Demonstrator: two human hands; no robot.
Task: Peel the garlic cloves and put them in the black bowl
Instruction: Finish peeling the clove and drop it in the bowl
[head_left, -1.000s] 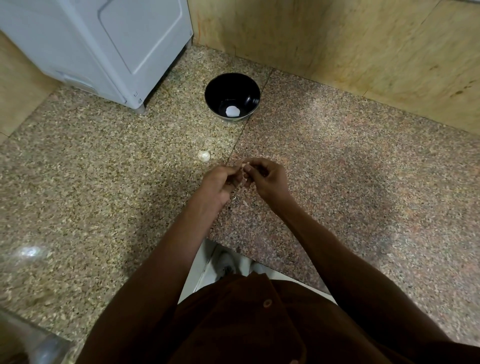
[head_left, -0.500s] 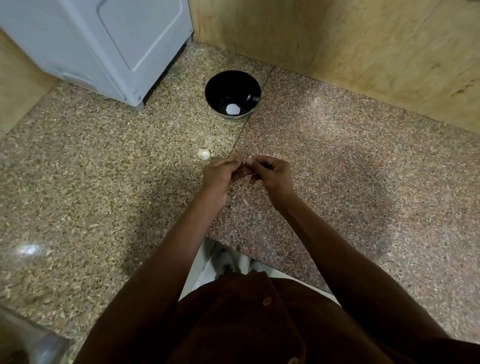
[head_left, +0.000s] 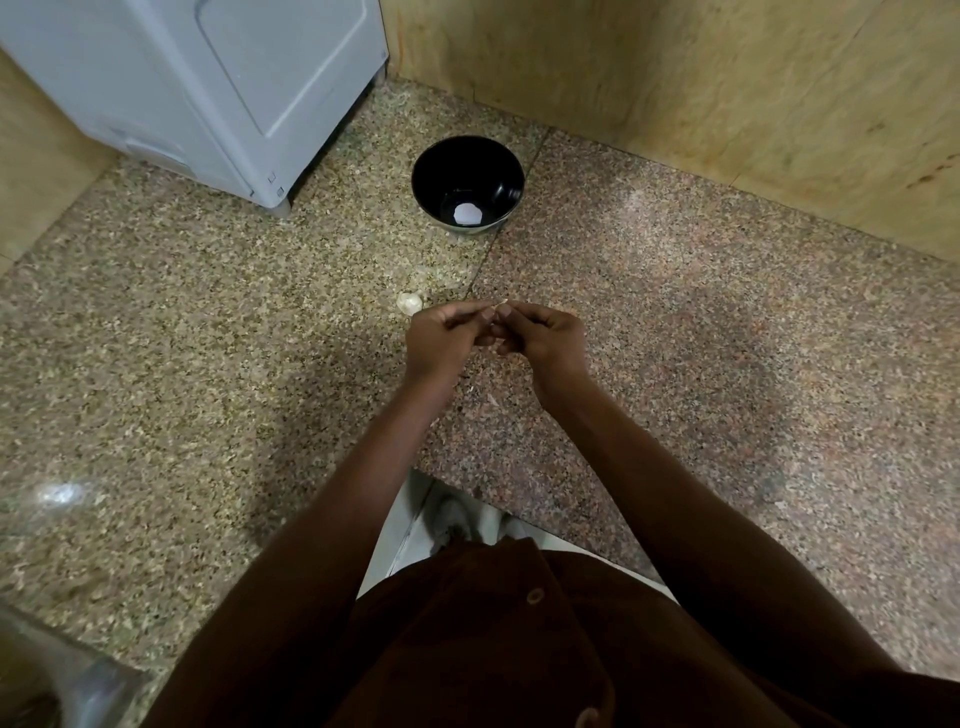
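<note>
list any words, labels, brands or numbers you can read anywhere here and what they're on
No text can be read anywhere in this view.
Grey-white appliance cabinet: a small mark near its lower front corner, too small to read.
Glossy black round bowl: no print visible.
Speckled granite countertop and tan stone wall: no lettering.
Dark brown buttoned shirt: no label visible.

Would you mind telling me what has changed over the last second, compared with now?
Very little. Both hands, left hand and right hand, remain pinched together over the counter, working something small between the fingertips; nothing was released. The black bowl, the pale piece inside it and the loose garlic clove stayed put.
</note>
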